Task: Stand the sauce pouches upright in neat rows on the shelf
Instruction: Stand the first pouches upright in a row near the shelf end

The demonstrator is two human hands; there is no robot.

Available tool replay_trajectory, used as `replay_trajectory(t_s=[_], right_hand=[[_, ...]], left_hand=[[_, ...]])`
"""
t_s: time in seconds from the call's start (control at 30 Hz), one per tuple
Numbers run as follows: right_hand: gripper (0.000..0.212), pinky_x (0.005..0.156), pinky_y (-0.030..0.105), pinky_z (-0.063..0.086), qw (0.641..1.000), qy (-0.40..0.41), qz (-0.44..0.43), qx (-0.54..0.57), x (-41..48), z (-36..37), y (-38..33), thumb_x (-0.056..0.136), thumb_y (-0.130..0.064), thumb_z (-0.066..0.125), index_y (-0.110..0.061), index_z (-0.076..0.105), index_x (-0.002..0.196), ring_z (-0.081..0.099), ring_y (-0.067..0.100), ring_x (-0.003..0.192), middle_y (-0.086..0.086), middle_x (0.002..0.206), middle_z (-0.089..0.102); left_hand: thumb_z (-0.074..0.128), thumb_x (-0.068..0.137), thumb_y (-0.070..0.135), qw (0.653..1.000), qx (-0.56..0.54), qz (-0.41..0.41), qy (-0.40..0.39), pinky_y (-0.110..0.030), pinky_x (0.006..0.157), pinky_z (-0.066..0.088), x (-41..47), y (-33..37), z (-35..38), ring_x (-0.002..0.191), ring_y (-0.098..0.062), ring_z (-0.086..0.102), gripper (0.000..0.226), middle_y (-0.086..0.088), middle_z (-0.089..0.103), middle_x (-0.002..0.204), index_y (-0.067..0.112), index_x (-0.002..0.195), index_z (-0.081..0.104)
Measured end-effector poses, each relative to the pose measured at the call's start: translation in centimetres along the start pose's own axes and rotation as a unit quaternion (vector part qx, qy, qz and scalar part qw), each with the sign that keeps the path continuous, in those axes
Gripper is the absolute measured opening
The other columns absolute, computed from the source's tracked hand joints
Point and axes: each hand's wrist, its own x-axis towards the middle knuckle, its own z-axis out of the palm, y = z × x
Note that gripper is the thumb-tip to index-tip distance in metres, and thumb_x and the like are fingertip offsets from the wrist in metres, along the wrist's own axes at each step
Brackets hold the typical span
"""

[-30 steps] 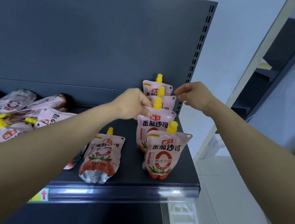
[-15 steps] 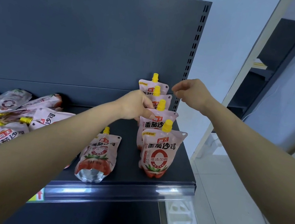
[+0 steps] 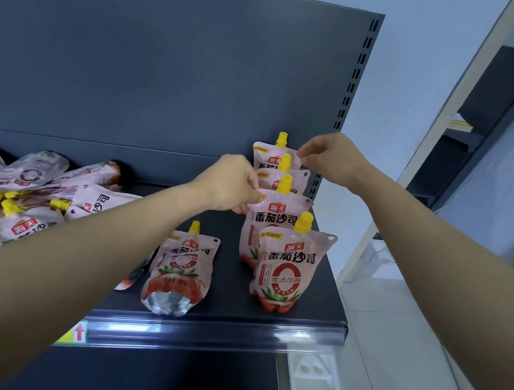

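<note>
Pouches stand upright, caps up, in one row running front to back at the right end of the shelf (image 3: 327, 295): front pouch (image 3: 287, 268), then third pouch (image 3: 274, 218), its top corner pinched by the left hand (image 3: 233, 184); right hand (image 3: 329, 159), closed, touches the rear pouch (image 3: 267, 157); left, a leaning pouch (image 3: 182, 267) and a flat pile (image 3: 10, 194)

Pink pouches (image 3: 288, 261) (yellow caps (image 3: 304, 221), red lettering) on dark grey shelf (image 3: 315, 306).
</note>
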Motion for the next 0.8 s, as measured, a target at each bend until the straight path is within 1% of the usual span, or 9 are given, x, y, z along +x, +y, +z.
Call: replay_trajectory(t_s=[0.2, 0.37, 0.4, 0.47, 0.57, 0.63, 0.7, 0.77, 0.8], right_hand=[[0.02, 0.08, 0.027, 0.042, 1.0, 0.003, 0.01, 0.003, -0.1, 0.3, 0.1, 0.089, -0.005, 0.053, -0.011, 0.07, 0.099, 0.054, 0.017, 0.094, 0.002, 0.1, 0.061], [0.02, 0.078, 0.026, 0.04, 1.0, 0.006, -0.001, 0.011, -0.3, 0.0, -0.1, 0.089, -0.004, 0.053, -0.012, 0.07, 0.096, 0.054, 0.016, 0.091, 0.003, 0.097, 0.062], [0.02, 0.078, 0.026, 0.04, 1.0, 0.006, -0.003, 0.013, -0.3, -0.1, -0.1, 0.088, -0.004, 0.053, -0.012, 0.07, 0.097, 0.054, 0.016, 0.091, 0.003, 0.096, 0.063], [0.021, 0.076, 0.025, 0.041, 1.0, 0.005, -0.008, 0.019, -0.2, -0.1, -0.2, 0.088, -0.004, 0.053, -0.011, 0.07, 0.098, 0.055, 0.016, 0.09, 0.003, 0.096, 0.063], [0.022, 0.075, 0.024, 0.041, 0.999, 0.01, -0.018, 0.031, -0.2, -0.1, -0.4, 0.088, -0.003, 0.053, -0.01, 0.069, 0.101, 0.056, 0.015, 0.09, 0.001, 0.096, 0.062], [0.022, 0.078, 0.024, 0.042, 0.999, 0.01, -0.027, 0.033, -0.1, -0.1, -0.7, 0.088, -0.003, 0.053, -0.01, 0.069, 0.101, 0.056, 0.014, 0.093, 0.0, 0.097, 0.062], [0.023, 0.08, 0.025, 0.042, 0.999, 0.008, -0.038, 0.03, 0.0, -0.1, -1.0, 0.089, -0.003, 0.052, -0.01, 0.069, 0.101, 0.055, 0.013, 0.094, -0.002, 0.099, 0.061], [0.022, 0.077, 0.022, 0.043, 0.998, 0.006, -0.047, 0.029, 0.0, 0.0, -1.4, 0.089, -0.004, 0.051, -0.011, 0.069, 0.101, 0.056, 0.013, 0.094, -0.002, 0.1, 0.062], [0.022, 0.074, 0.02, 0.044, 0.998, 0.003, -0.052, 0.031, 0.0, 0.0, -1.7, 0.09, -0.004, 0.052, -0.011, 0.069, 0.101, 0.057, 0.013, 0.094, -0.001, 0.101, 0.063]], left_hand=[[0.061, 0.087, 0.01, 0.996, -0.054, -0.036, 0.055, -0.024, 0.059, 0.059, 0.3, -0.1, 1.1, 0.064, -0.016, 0.071, 0.018, -0.01, 0.068, 0.077, 0.009, 0.069, 0.063], [0.059, 0.088, 0.01, 0.993, -0.041, -0.036, 0.105, -0.041, 0.07, 0.06, 0.5, 0.5, 2.5, 0.072, -0.025, 0.071, 0.017, -0.016, 0.07, 0.083, 0.001, 0.075, 0.064], [0.059, 0.088, 0.01, 0.993, -0.044, -0.038, 0.101, -0.04, 0.07, 0.06, 0.5, 0.5, 2.5, 0.072, -0.025, 0.071, 0.016, -0.015, 0.07, 0.084, 0.003, 0.074, 0.064], [0.061, 0.088, 0.011, 0.995, -0.054, -0.042, 0.073, -0.033, 0.062, 0.061, 0.5, 0.7, 2.2, 0.068, -0.022, 0.072, 0.016, -0.01, 0.069, 0.083, 0.007, 0.073, 0.063], [0.063, 0.086, 0.011, 0.996, -0.071, -0.044, 0.032, -0.023, 0.056, 0.059, 0.3, 1.0, 1.7, 0.068, -0.019, 0.071, 0.009, -0.003, 0.066, 0.086, 0.005, 0.08, 0.066], [0.065, 0.085, 0.012, 0.996, -0.08, -0.044, 0.005, -0.022, 0.06, 0.058, 0.0, 1.1, 1.3, 0.071, -0.018, 0.069, 0.009, 0.001, 0.062, 0.092, 0.004, 0.089, 0.068], [0.066, 0.084, 0.013, 0.996, -0.08, -0.039, -0.03, -0.027, 0.07, 0.058, -0.4, 1.1, 0.7, 0.075, -0.018, 0.067, 0.014, 0.0, 0.062, 0.095, 0.006, 0.097, 0.068], [0.068, 0.083, 0.012, 0.994, -0.087, -0.039, -0.051, -0.032, 0.079, 0.057, -0.8, 0.9, -0.3, 0.079, -0.018, 0.065, 0.017, -0.003, 0.065, 0.093, 0.008, 0.099, 0.066], [0.068, 0.082, 0.01, 0.993, -0.096, -0.044, -0.051, -0.031, 0.079, 0.056, -0.9, 0.5, -0.9, 0.079, -0.017, 0.064, 0.019, -0.005, 0.065, 0.092, 0.008, 0.1, 0.065]])
